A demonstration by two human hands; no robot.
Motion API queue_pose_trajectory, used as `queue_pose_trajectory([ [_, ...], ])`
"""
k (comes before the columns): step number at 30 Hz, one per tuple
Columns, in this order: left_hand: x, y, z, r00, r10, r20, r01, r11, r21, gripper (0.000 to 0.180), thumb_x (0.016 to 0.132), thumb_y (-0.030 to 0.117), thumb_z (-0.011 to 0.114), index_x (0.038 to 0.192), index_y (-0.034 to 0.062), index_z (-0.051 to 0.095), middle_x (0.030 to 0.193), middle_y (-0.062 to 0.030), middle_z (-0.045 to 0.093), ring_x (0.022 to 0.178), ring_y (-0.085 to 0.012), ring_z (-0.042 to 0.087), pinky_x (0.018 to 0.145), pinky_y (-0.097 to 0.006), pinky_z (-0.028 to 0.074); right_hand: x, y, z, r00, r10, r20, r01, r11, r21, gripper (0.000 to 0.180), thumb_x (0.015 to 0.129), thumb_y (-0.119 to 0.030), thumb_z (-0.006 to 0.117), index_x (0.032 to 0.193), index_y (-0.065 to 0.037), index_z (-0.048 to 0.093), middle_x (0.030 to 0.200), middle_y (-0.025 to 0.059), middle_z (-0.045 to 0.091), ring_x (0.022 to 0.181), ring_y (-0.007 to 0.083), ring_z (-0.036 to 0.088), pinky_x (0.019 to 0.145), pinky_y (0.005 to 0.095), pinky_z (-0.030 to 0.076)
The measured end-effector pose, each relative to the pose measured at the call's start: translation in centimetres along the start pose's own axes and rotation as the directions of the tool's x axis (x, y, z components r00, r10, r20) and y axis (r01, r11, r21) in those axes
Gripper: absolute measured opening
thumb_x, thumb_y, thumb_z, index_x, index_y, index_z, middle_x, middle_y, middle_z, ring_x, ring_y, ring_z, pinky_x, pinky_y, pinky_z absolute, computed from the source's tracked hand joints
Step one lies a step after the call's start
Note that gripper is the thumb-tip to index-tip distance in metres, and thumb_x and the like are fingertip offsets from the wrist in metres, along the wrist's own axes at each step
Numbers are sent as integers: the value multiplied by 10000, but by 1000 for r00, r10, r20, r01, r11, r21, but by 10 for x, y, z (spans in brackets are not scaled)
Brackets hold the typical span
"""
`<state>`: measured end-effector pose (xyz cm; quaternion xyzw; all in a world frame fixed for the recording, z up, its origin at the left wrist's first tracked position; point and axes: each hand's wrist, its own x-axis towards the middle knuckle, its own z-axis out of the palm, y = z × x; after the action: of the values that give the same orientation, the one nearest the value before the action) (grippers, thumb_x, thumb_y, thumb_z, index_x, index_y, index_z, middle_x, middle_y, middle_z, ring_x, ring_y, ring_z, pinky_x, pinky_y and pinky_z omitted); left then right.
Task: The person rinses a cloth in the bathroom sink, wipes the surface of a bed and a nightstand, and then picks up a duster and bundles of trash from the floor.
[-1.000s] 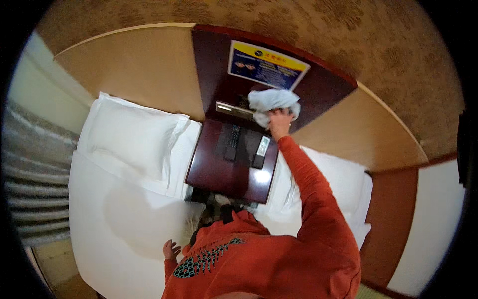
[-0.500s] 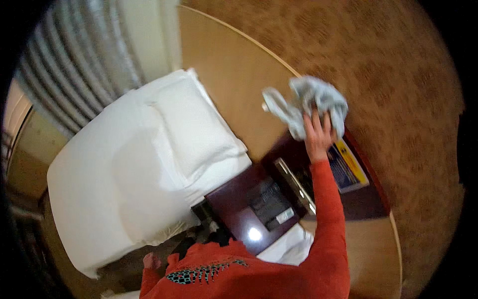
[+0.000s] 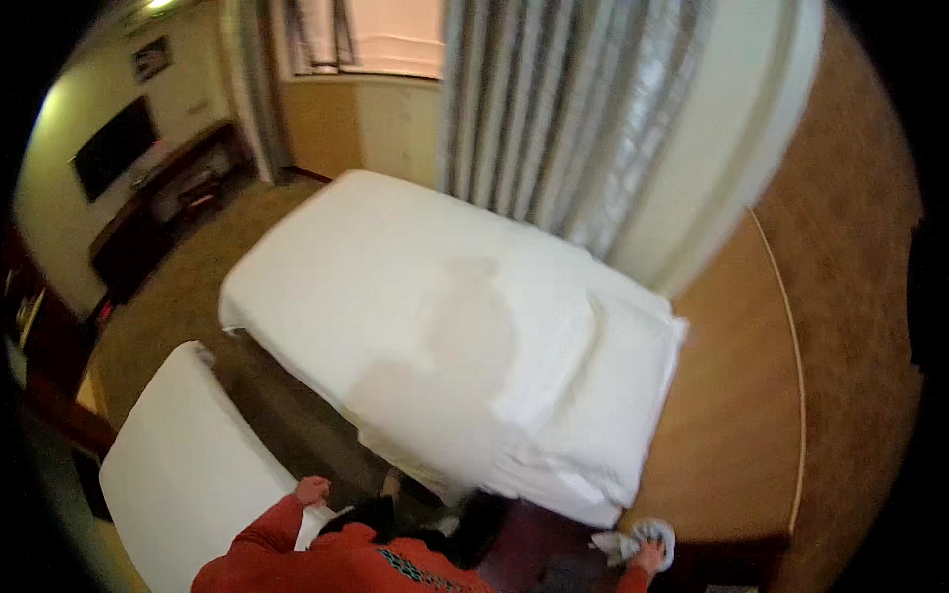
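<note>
My right hand [image 3: 648, 556], low at the right, is closed on a pale grey-white cloth [image 3: 617, 546]. It is by the lower part of the wooden headboard panel [image 3: 727, 405], above the dark part of that panel. Beside it, partly hidden by my body, is a dark red nightstand [image 3: 539, 544]. My left hand [image 3: 312, 490] hangs over the edge of the near bed [image 3: 193, 474], fingers curled in, with nothing visible in them. Whether it touches the bed I cannot tell.
A white-covered bed [image 3: 395, 267] with a pillow [image 3: 615, 381] fills the middle. A dark carpeted gap [image 3: 297, 405] runs between the beds. Grey curtains [image 3: 554, 109] hang behind. Far left are a wall-mounted television [image 3: 116, 148] and a dark desk [image 3: 148, 217].
My view has swung left, bringing the second bed, window and television into sight. The right hand, still holding the cloth, now appears lower, near the bottom edge.
</note>
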<state>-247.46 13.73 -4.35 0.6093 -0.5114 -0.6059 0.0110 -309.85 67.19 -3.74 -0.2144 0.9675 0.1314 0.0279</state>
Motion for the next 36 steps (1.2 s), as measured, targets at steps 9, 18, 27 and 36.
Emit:
queue_pose_trajectory([
  [9, -53, -225, -70, 956, -293, 7, 284, 921, -266, 272, 812, 262, 552, 943, 28, 600, 923, -95, 646, 763, -228, 644, 564, -369, 506, 18, -285, -24, 945, -157, 287, 82, 963, 259, 598, 593, -317, 707, 1161, -175, 584, 1189, 108, 542, 1142, 292, 463, 940, 419, 393],
  [18, -51, -311, -159, 845, -519, -127, 444, 814, -374, 307, 687, 340, 660, 837, 73, 637, 907, -94, 642, 843, -268, 615, 695, -404, 492, -125, -735, -98, 351, -936, 28, 644, 263, 718, 505, 654, -135, 618, 1153, -80, 565, 1102, 145, 599, 1017, 306, 556, 882, 366, 434],
  [27, 65, -210, -275, 922, -314, -227, -101, 370, -923, 440, 806, 331, 623, 1161, 93, 519, 963, -80, 593, 788, -226, 606, 687, -373, 508, -148, -983, -235, 174, -978, -112, 311, -53, 949, 369, 682, 9, 604, 1050, -18, 607, 904, 36, 642, 823, 163, 598, 758, 300, 486],
  [36, 122, -214, -465, 878, -399, -264, -200, 194, -960, 410, 853, 341, 574, 1184, 111, 501, 1053, -129, 578, 789, -266, 625, 675, -388, 524, -90, -1170, -446, 603, -772, -204, -649, -622, 438, 507, 787, -205, 606, 1253, -67, 463, 1262, 119, 490, 1166, 302, 449, 988, 478, 358],
])
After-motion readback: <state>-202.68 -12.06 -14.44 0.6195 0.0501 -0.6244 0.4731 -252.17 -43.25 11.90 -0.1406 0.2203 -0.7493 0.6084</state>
